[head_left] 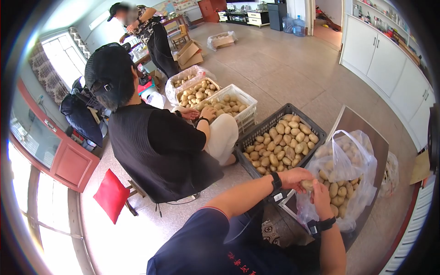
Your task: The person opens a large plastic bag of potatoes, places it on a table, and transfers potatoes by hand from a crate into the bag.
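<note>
My left hand (293, 178) is closed round a potato (307, 184), held over the near edge of a clear plastic bag. From the other side, the fingers of my right hand (321, 198) are bent up against the same potato. Below and beside my hands, the open bag (362, 172) holds many potatoes (338, 200) and rests on a dark wooden board (378, 158). Just beyond my left wrist stands a dark grey crate (323, 134) heaped with loose potatoes (279, 146).
A seated co-worker (151, 142) in black, at my left, has both hands at a white crate (250, 107) of potatoes. Further boxes of potatoes (197, 93) stand beyond. Another person (153, 36) stands at the back. White cabinets (389, 59) line the right wall; a red cushion (111, 195) lies left.
</note>
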A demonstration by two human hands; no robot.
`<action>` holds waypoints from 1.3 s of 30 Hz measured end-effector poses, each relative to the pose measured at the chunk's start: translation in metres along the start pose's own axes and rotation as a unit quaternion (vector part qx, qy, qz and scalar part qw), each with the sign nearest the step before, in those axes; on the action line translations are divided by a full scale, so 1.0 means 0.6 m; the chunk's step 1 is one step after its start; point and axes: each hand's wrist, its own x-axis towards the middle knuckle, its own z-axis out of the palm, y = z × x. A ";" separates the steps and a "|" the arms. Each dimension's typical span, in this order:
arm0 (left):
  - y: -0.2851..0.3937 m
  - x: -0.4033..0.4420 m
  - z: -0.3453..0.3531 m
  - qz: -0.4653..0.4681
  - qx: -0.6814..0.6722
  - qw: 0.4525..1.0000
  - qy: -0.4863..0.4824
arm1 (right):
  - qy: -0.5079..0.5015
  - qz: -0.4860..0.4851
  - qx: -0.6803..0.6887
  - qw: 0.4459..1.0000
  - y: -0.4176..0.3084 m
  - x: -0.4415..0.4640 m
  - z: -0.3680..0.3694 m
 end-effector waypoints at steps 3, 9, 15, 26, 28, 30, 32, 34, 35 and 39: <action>-0.008 0.004 -0.007 -0.001 0.002 1.000 -0.010 | 0.011 0.006 -0.044 0.999 -0.009 -0.006 0.009; -0.001 -0.004 -0.026 0.007 -0.006 0.998 0.068 | 0.051 -0.077 -0.058 0.994 0.059 0.007 -0.037; -0.014 0.010 -0.090 0.032 -0.021 0.982 0.182 | 0.187 -0.177 -0.354 0.899 0.090 -0.014 -0.100; -0.046 -0.009 -0.211 0.051 -0.052 0.937 0.341 | 0.120 -0.060 -0.545 0.828 0.126 -0.043 -0.128; -0.038 -0.011 -0.195 0.031 -0.049 0.937 0.345 | 0.122 -0.075 -0.565 0.813 0.128 -0.045 -0.131; -0.033 -0.015 -0.200 0.036 -0.049 0.910 0.410 | 0.120 -0.053 -0.566 0.814 0.122 -0.046 -0.130; -0.035 -0.014 -0.212 0.037 -0.052 0.912 0.405 | 0.112 -0.036 -0.566 0.816 0.114 -0.044 -0.123; -0.044 -0.007 -0.228 0.024 -0.059 0.903 0.425 | 0.100 -0.033 -0.592 0.799 0.109 -0.045 -0.120; -0.049 -0.006 -0.238 0.023 -0.064 0.907 0.415 | 0.098 -0.034 -0.592 0.799 0.111 -0.043 -0.119; -0.097 -0.016 -0.318 0.114 0.613 0.710 0.326 | 0.091 -0.055 -0.607 0.788 0.126 -0.040 -0.123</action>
